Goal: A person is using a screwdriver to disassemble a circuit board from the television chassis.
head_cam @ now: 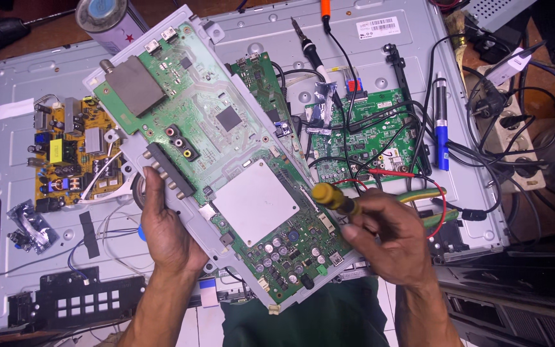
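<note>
While the big green circuit board on its grey metal frame (226, 154) was gripped at its lower edge by the left hand (168, 225), tilted above the grey metal back panel (27, 83), it looked stiff, light-ish and fragile, best held by the frame edges, and a yellow-handled screwdriver (332, 198) was clutched in the right hand (393, 241).

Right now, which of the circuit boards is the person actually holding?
The big green board on its grey frame, gripped by the left hand. The yellow board and smaller green board lie flat, untouched.

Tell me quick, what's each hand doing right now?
Left hand: closed on the edge of the green circuit board.
Right hand: closed on a yellow-handled screwdriver.
</note>
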